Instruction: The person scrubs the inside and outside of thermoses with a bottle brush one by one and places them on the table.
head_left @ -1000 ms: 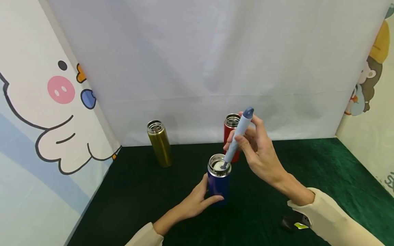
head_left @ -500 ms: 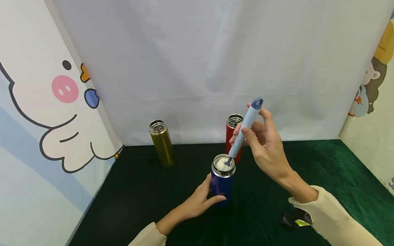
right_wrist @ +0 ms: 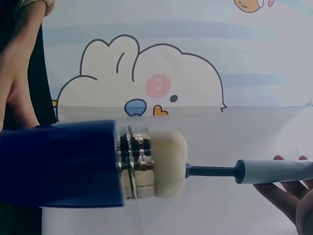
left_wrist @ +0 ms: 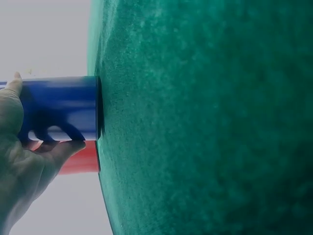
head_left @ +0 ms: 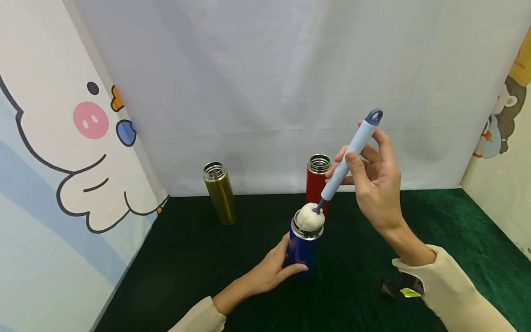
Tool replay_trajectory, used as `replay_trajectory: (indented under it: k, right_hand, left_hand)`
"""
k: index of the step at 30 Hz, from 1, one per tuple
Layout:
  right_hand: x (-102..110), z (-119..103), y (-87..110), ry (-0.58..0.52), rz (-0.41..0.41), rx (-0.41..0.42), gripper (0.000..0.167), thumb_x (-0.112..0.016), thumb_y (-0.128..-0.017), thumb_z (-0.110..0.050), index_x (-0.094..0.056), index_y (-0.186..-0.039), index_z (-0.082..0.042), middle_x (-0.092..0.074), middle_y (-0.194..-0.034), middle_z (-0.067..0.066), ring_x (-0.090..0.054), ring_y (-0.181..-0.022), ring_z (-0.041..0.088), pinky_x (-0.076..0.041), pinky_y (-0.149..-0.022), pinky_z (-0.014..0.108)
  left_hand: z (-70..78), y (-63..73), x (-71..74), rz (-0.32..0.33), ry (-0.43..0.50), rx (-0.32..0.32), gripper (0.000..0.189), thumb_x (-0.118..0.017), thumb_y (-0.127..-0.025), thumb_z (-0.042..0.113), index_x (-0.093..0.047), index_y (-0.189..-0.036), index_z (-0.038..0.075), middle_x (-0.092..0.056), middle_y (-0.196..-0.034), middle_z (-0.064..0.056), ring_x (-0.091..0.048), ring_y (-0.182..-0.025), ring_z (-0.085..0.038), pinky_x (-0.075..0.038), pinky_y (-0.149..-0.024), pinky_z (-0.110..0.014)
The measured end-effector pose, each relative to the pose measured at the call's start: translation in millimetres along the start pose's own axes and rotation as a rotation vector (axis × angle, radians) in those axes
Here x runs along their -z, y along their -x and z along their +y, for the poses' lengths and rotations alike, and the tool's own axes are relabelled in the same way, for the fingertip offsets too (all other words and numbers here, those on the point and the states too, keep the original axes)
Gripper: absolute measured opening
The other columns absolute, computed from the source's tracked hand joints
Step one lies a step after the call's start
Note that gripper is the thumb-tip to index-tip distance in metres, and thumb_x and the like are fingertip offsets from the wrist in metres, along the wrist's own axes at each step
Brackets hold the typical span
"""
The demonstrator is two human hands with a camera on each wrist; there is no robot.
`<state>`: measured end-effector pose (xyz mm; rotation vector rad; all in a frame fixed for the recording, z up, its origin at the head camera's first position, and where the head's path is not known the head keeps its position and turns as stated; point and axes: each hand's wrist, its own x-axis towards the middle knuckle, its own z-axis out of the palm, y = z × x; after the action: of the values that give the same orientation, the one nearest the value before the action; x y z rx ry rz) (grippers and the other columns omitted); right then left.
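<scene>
A blue bottle (head_left: 302, 252) with a bare steel mouth stands on the green cloth. My left hand (head_left: 271, 269) grips its lower body, thumb across the front; the left wrist view shows the bottle (left_wrist: 63, 107) with its base down on the cloth. In my right hand (head_left: 375, 184) is a bottle brush (head_left: 348, 159) with a light blue handle and dark loop end, pinched between thumb and fingers. It leans up to the right. Its white sponge head (head_left: 310, 217) bulges out of the mouth, the lower part hidden inside; the right wrist view shows the sponge (right_wrist: 170, 164) at the steel rim.
Behind the blue bottle stands a red bottle (head_left: 316, 184), partly hidden by the right hand and brush. A gold bottle (head_left: 221, 196) stands at the back left. Both have uncovered mouths. White cloth (head_left: 265, 92) hangs behind the table's far edge.
My right hand has risen and moved right, drawing the brush upward so that its white sponge head now shows above the rim. The left hand keeps its grip on the blue bottle.
</scene>
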<state>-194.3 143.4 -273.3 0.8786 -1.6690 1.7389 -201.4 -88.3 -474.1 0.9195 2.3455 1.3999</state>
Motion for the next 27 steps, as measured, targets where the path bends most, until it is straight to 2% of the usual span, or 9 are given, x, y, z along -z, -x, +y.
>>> replay_trajectory:
  k: [8, 15, 17, 18, 24, 25, 27]
  right_hand:
    - [6, -1, -7.9, -0.059, 0.043, 0.038, 0.047, -0.046, -0.106, 0.0, -0.034, -0.152, -0.002, -0.066, -0.095, 0.003, -0.075, -0.075, 0.014, -0.063, -0.067, 0.028]
    - [5, 4, -14.3, -0.082, 0.082, 0.025, 0.047, -0.048, -0.106, -0.001, -0.037, -0.151, -0.004, -0.066, -0.095, 0.003, -0.074, -0.073, 0.015, -0.063, -0.064, 0.031]
    - [6, 6, -14.6, -0.086, 0.088, 0.02, 0.048, -0.048, -0.106, -0.001, -0.037, -0.152, -0.004, -0.066, -0.096, 0.003, -0.074, -0.072, 0.015, -0.063, -0.063, 0.031]
    - [6, 6, -14.9, -0.088, 0.093, 0.018, 0.048, -0.049, -0.106, -0.001, -0.037, -0.152, -0.005, -0.066, -0.096, 0.003, -0.074, -0.072, 0.015, -0.063, -0.063, 0.031]
    - [10, 7, -17.3, -0.116, 0.136, -0.006, 0.048, -0.049, -0.105, -0.002, -0.038, -0.152, -0.007, -0.066, -0.095, 0.005, -0.074, -0.07, 0.016, -0.063, -0.062, 0.034]
    - [10, 7, -17.9, -0.118, 0.143, -0.008, 0.047, -0.049, -0.105, -0.002, -0.039, -0.151, -0.007, -0.066, -0.095, 0.005, -0.074, -0.07, 0.016, -0.063, -0.062, 0.034]
    - [11, 8, -18.6, -0.122, 0.153, -0.003, 0.047, -0.049, -0.105, -0.002, -0.039, -0.151, -0.007, -0.066, -0.095, 0.005, -0.074, -0.07, 0.016, -0.063, -0.062, 0.034]
  left_hand:
    - [5.2, 0.3, 1.7, 0.002, -0.034, -0.014, 0.087, -0.06, -0.103, 0.042, 0.001, -0.164, 0.027, -0.024, -0.169, -0.01, -0.037, -0.151, -0.029, -0.037, -0.122, -0.05]
    - [0.2, 1.5, 0.3, 0.012, -0.042, -0.068, 0.085, -0.058, -0.103, 0.042, -0.001, -0.164, 0.021, -0.027, -0.166, -0.018, -0.041, -0.148, -0.036, -0.045, -0.115, -0.051]
    - [-0.5, 1.4, -0.4, 0.01, -0.039, -0.073, 0.085, -0.058, -0.103, 0.043, -0.002, -0.163, 0.022, -0.028, -0.165, -0.018, -0.041, -0.148, -0.036, -0.044, -0.115, -0.051]
    - [-4.3, 0.1, -0.7, 0.005, -0.053, -0.098, 0.084, -0.056, -0.104, 0.043, -0.001, -0.163, 0.021, -0.028, -0.165, -0.019, -0.042, -0.147, -0.036, -0.046, -0.114, -0.05]
    - [-2.4, -3.3, -1.4, 0.001, -0.019, -0.077, 0.082, -0.057, -0.105, 0.037, -0.002, -0.163, 0.021, -0.026, -0.166, -0.014, -0.04, -0.149, -0.032, -0.045, -0.116, -0.047]
    - [1.5, -3.3, -1.5, 0.003, -0.001, -0.048, 0.083, -0.06, -0.104, 0.035, -0.002, -0.163, 0.023, -0.026, -0.167, -0.012, -0.039, -0.15, -0.031, -0.043, -0.117, -0.046]
    - [2.1, -3.1, -1.6, 0.002, 0.006, -0.034, 0.083, -0.06, -0.104, 0.034, -0.002, -0.163, 0.024, -0.025, -0.167, -0.01, -0.039, -0.15, -0.029, -0.043, -0.117, -0.044]
